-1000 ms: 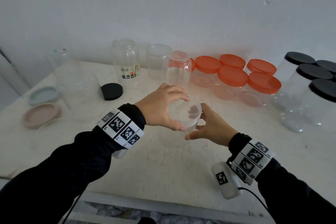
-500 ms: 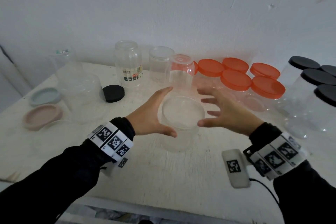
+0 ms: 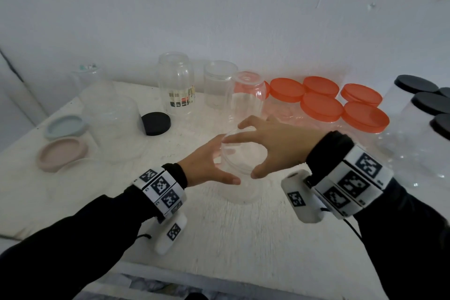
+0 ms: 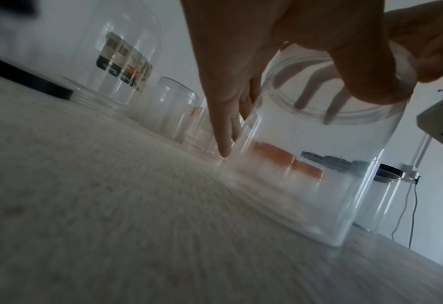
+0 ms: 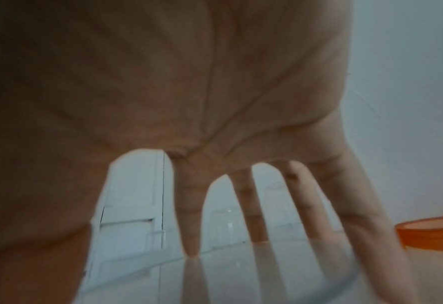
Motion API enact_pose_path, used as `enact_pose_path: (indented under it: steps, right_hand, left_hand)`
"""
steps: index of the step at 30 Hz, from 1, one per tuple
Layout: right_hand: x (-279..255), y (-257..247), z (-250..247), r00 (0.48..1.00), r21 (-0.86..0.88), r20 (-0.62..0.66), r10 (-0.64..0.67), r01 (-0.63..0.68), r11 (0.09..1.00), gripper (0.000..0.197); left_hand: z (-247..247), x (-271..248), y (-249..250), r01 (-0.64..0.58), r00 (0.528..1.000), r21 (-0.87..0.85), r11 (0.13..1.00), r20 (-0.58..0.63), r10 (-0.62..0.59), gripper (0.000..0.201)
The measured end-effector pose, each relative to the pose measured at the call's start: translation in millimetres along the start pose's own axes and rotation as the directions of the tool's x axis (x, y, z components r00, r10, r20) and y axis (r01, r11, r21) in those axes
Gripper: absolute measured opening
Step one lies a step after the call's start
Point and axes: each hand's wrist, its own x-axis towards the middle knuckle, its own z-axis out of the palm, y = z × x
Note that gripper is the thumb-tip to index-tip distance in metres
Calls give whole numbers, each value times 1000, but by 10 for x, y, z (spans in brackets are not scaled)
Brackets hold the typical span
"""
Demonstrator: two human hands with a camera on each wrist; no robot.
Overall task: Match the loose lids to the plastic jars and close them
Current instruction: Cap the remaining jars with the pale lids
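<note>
A clear plastic jar (image 3: 239,190) stands upright in the middle of the white table (image 3: 243,238), with a clear lid (image 3: 233,163) on its mouth. My left hand (image 3: 219,165) grips the jar from the left: the thumb lies across the near side below the rim and the fingers reach round the far side. My right hand (image 3: 243,153) arches over the lid from the right, its fingertips on the far rim and its thumb on the near rim. The left wrist view shows the jar (image 4: 306,174) and its lid (image 4: 358,111). In the right wrist view spread fingers (image 5: 192,226) touch the lid (image 5: 267,273).
Behind the jar stand several clear jars, among them a labelled one upside down (image 3: 176,85). At the back right are orange-lidded jars (image 3: 321,107) and at the far right black-lidded jars (image 3: 428,102). On the left lie a loose black lid (image 3: 155,123), a blue lid (image 3: 65,126) and a pink lid (image 3: 62,153).
My left hand has dropped from the lid's top to the jar's side. My right hand let go of the jar, opened, and has come down over the lid.
</note>
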Motion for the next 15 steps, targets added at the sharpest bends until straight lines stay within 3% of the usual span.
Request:
enact_pose_path:
  steps: [6, 11, 15]
  right_hand:
    - [63, -39, -15, 987, -94, -114, 115, -126, 988, 88]
    - [54, -6, 35, 998, -17, -57, 3, -4, 1000, 84]
    - [43, 11, 125, 989, -16, -145, -12, 10, 1000, 75]
  left_hand:
    - [3, 3, -5, 9, 1000, 66, 998, -16, -8, 103]
    - [4, -11, 24, -7, 1000, 67, 998, -15, 8, 104]
    - [12, -32, 50, 10, 999, 36, 999, -34, -9, 101]
